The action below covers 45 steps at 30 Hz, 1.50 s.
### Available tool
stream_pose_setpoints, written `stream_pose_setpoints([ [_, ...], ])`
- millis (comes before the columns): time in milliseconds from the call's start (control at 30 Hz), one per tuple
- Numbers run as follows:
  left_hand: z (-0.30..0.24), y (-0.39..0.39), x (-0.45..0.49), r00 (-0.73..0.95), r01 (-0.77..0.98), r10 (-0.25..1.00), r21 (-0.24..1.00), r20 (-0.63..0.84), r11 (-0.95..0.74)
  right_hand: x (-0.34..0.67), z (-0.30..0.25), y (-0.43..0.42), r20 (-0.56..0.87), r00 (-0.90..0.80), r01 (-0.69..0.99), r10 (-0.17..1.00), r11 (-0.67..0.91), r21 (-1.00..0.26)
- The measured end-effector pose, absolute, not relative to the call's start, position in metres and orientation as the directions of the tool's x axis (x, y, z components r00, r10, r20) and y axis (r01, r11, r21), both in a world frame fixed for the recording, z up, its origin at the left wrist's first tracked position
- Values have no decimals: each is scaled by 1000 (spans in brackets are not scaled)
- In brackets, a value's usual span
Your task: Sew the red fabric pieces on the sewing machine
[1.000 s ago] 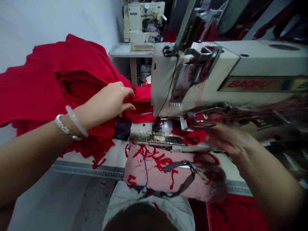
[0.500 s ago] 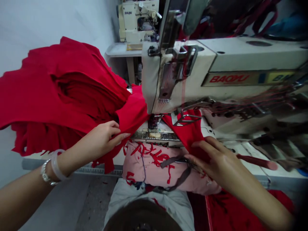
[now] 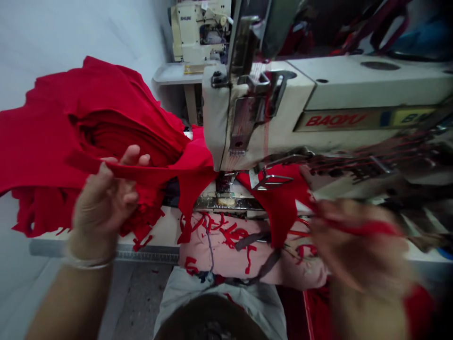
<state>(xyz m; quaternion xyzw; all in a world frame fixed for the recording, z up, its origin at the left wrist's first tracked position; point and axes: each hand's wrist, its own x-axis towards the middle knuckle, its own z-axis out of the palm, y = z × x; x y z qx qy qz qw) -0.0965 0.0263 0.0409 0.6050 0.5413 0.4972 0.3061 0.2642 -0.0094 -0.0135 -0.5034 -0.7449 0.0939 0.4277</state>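
My left hand (image 3: 109,203) pinches the edge of a red fabric piece (image 3: 145,175) between thumb and fingers, in front of the stacked red pieces at left. That fabric stretches toward the needle area of a sewing machine (image 3: 262,125). To the right of the presser foot (image 3: 225,182), more red fabric (image 3: 283,208) hangs down toward a pink cloth pad (image 3: 230,245). My right hand (image 3: 361,245), smeared by motion, appears closed on a red fabric edge. Its exact finger positions are blurred.
A large stack of red fabric (image 3: 106,89) leans by the wall at left. Red scraps lie on the pink pad. Behind stands another sewing machine (image 3: 198,30). A ruler strip (image 3: 148,255) runs along the table's front edge.
My left hand has moved left and turned, lifting the fabric's edge. My right hand has swung right with a fabric edge, spreading the red cloth beside the presser foot.
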Motion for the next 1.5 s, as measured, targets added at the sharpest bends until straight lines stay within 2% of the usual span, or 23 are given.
stream_pose_setpoints([
  [33, 33, 31, -77, -11, 354, 948, 888, 319, -295, 240, -16, 2, 636, -96, 598, 766, 555, -578],
  [67, 23, 36, -58, 91, 381, 923, 844, 373, -378, 218, -20, 12, 666, -163, 607, 728, 606, -514],
  [133, 2, 44, -27, 302, 463, 833, 692, 464, -554, 188, -29, 28, 705, -340, 681, 622, 680, -272],
  [200, -14, 48, -11, 446, 544, 731, 492, 516, -679, 178, -37, 34, 666, -441, 725, 601, 676, -130],
  [267, -23, 47, -9, 547, 650, 657, 232, 518, -724, 181, -42, 31, 628, -465, 752, 623, 653, -91],
  [333, -24, 41, -15, 628, 720, 639, -21, 445, -694, 188, -43, 25, 613, -460, 769, 642, 633, -87],
  [400, -19, 34, -19, 647, 748, 679, -116, 348, -653, 191, -42, 22, 629, -411, 773, 660, 618, -144],
  [467, -14, 29, -20, 635, 768, 713, -140, 297, -625, 188, -41, 21, 649, -342, 751, 679, 613, -245],
  [533, -11, 27, -17, 617, 784, 734, -148, 284, -602, 183, -40, 21, 655, -338, 731, 676, 627, -269],
  [733, -14, 27, -10, 643, 757, 709, -102, 290, -645, 176, -42, 19, 609, -501, 781, 614, 625, 12],
  [933, -17, 27, -11, 637, 759, 704, -93, 315, -645, 176, -39, 17, 590, -534, 803, 606, 581, 130],
  [1133, -17, 31, -13, 641, 753, 701, -78, 312, -654, 177, -38, 20, 585, -537, 792, 608, 602, 102],
  [1367, -19, 35, -12, 621, 780, 722, -149, 305, -608, 171, -36, 30, 595, -484, 825, 642, 562, 64],
  [1500, -17, 38, -14, 632, 768, 713, -123, 303, -629, 171, -38, 34, 594, -457, 828, 662, 561, 12],
])
